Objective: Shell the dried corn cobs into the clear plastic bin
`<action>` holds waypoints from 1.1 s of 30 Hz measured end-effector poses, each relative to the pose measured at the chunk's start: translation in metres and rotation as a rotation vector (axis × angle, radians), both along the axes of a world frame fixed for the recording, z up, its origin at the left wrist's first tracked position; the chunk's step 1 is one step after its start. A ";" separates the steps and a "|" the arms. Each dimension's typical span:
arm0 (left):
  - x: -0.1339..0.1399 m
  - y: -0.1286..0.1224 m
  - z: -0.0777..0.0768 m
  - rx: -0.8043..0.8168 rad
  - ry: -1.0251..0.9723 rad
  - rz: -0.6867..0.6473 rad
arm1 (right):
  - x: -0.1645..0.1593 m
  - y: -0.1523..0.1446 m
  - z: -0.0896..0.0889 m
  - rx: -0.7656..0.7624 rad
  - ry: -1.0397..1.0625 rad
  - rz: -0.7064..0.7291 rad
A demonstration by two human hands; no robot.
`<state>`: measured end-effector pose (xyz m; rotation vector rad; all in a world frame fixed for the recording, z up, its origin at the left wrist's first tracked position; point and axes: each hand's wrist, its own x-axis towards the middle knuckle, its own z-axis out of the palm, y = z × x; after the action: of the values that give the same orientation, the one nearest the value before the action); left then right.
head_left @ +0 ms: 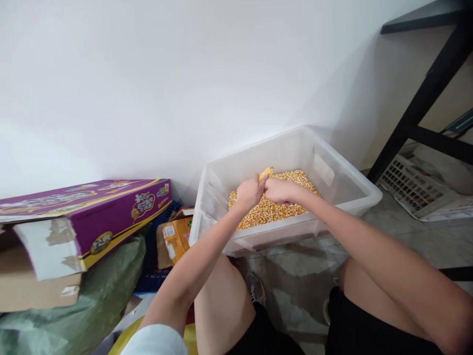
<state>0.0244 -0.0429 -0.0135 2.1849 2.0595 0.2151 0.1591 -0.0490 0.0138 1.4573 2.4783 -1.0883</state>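
Observation:
A yellow corn cob point(266, 173) sticks up at its tip from between my two hands, over the loose corn kernels point(266, 211) in a translucent white plastic bin point(295, 228). My left hand point(251, 191) is closed around the cob, its thumb lying along the side. Pressed close against that thumb and the cob is my right hand point(279, 190), curled into a fist. A small dark reddish bit shows under the right fist, too small to make out. The cob's lower part is hidden by my hands.
Left of the bin lie a purple cardboard box point(121, 212), an orange carton point(179, 236) and a green sack point(118, 281). A white wall point(185, 84) stands behind. At right are a black table frame point(424, 98) and a white basket point(414, 190).

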 end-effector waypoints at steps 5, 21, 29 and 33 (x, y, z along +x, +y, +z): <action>0.002 -0.001 0.001 -0.005 0.028 0.007 | -0.004 -0.007 -0.002 0.029 0.047 -0.045; -0.013 0.013 -0.007 -0.384 -0.874 0.089 | -0.010 -0.001 -0.012 0.210 0.228 -0.076; -0.015 0.010 -0.007 -0.372 -0.804 -0.009 | 0.002 0.004 -0.003 -0.045 0.175 -0.016; -0.011 0.009 -0.005 -0.109 -0.429 0.006 | -0.008 0.003 0.007 -0.057 0.041 -0.073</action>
<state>0.0136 -0.0338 -0.0188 1.8687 1.7937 0.5102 0.1515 -0.0460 0.0205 1.5362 2.4172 -1.2033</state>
